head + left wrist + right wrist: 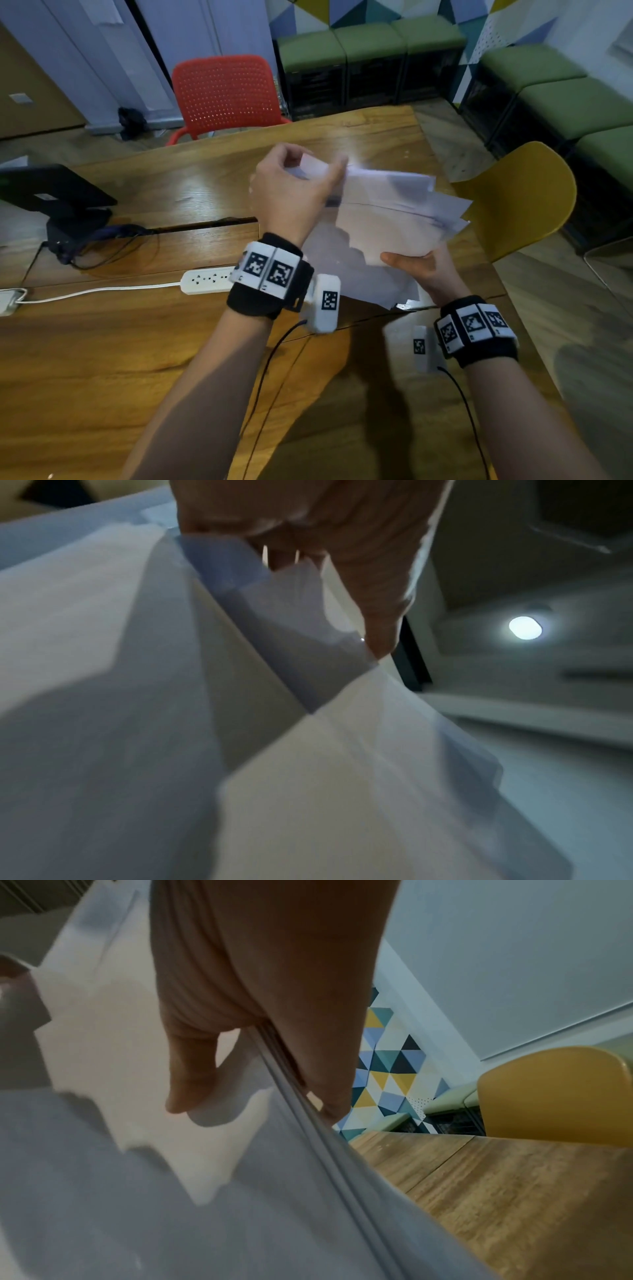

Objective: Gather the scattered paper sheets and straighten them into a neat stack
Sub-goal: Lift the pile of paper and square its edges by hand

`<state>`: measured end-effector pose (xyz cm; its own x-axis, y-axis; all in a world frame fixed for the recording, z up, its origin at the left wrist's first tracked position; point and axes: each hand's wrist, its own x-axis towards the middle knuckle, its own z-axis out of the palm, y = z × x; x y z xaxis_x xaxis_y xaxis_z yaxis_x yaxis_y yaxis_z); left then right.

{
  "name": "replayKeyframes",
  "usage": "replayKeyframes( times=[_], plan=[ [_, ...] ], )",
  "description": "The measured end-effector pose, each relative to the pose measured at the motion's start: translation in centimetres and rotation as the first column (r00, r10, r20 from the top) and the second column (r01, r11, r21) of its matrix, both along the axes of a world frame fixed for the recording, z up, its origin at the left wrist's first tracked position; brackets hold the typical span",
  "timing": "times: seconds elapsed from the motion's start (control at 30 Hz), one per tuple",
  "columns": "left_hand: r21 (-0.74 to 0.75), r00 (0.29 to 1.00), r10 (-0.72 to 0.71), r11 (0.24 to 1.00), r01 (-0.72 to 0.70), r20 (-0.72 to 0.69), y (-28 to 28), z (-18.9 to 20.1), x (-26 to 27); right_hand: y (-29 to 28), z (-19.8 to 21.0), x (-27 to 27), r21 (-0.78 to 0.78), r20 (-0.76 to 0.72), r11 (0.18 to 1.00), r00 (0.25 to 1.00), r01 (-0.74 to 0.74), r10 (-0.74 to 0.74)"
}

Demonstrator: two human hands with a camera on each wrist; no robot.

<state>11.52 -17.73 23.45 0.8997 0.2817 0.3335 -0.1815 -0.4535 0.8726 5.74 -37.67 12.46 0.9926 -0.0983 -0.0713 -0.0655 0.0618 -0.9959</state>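
A loose, uneven bundle of white paper sheets (387, 219) is held up above the wooden table (137, 342), its corners fanned out to the right. My left hand (294, 185) grips the bundle's far top corner, fingers curled over the edge. My right hand (421, 265) pinches the near lower edge, thumb on top. In the left wrist view the fingers (359, 569) clamp the sheets (137, 669) from above. In the right wrist view the thumb (192, 1069) presses on the papers (120, 1096) and the fingers lie behind their edges.
A white power strip (205, 281) with its cable lies on the table left of my left wrist. A black device (58, 195) with cables stands at the far left. A red chair (226, 92) stands behind the table, a yellow chair (520, 195) at its right edge.
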Motion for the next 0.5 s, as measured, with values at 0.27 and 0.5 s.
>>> replayKeyframes(
  times=[0.27,0.5],
  plan=[
    [0.204,0.999,0.04,0.978,-0.046,0.036,1.7,-2.2,-0.4,0.9,0.0,0.6,-0.031,0.012,0.995,0.995,0.099,-0.099],
    [-0.367,0.893,-0.368,0.893,0.261,-0.259,5.9,-7.7,-1.6,0.3,0.9,0.4,0.001,0.036,0.991,0.99,0.134,-0.134]
  ],
)
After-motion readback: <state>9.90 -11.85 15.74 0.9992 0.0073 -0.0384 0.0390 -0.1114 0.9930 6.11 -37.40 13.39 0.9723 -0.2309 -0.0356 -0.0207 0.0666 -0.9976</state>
